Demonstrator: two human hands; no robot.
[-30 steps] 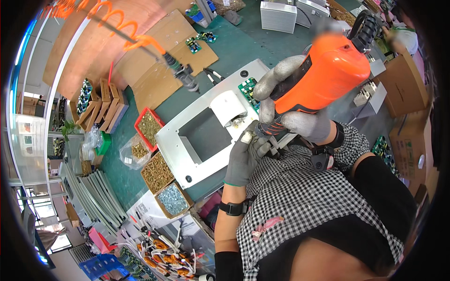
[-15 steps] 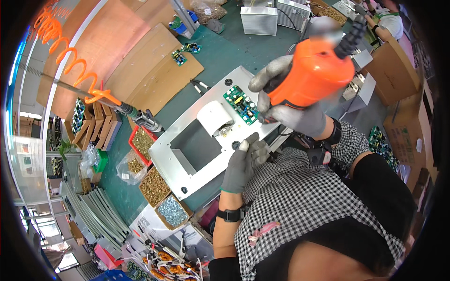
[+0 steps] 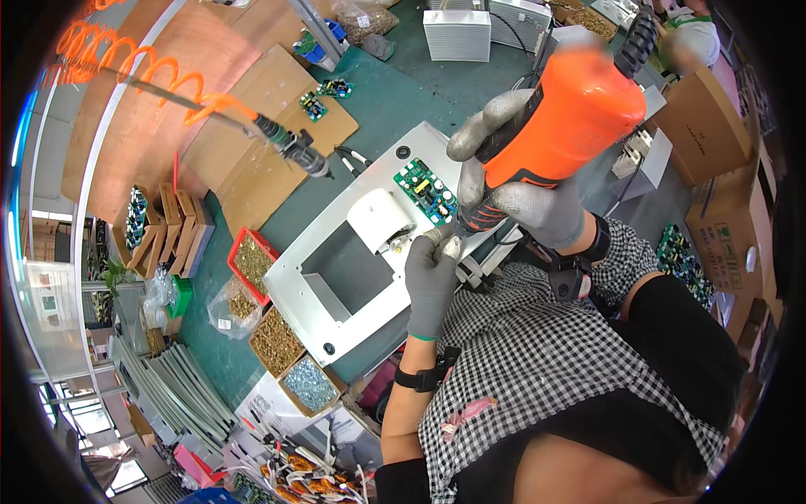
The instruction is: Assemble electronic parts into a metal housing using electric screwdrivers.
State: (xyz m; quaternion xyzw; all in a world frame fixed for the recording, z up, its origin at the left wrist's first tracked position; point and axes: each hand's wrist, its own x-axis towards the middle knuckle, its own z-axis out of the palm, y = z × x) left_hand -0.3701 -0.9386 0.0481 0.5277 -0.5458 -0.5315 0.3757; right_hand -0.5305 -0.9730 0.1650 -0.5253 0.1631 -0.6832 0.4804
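My gloved right hand (image 3: 537,206) is wrapped round an orange power screwdriver (image 3: 567,118), whose nose points down toward the panel. Close to that nose, my gloved left hand (image 3: 432,277) has its fingertips pinched together; what they hold, if anything, is hidden. Both hands work at the right edge of a white metal panel (image 3: 294,294) with a rectangular opening. A green circuit board (image 3: 426,191) lies on the panel, just beyond my left fingertips. Beside the board sits a white rounded part (image 3: 378,220).
An air screwdriver (image 3: 294,149) hangs from an orange coiled hose over cardboard. Left of the panel stand a red bin (image 3: 252,262) and boxes of brass-coloured screws (image 3: 277,340) and silver screws (image 3: 311,383). Spare boards (image 3: 313,107) lie beyond. Another person (image 3: 693,42) is at far right.
My left hand has moved up and away from me, its fingers now pinched by the screwdriver's nose. The orange screwdriver has shifted slightly right. The hanging air screwdriver has swung up and right.
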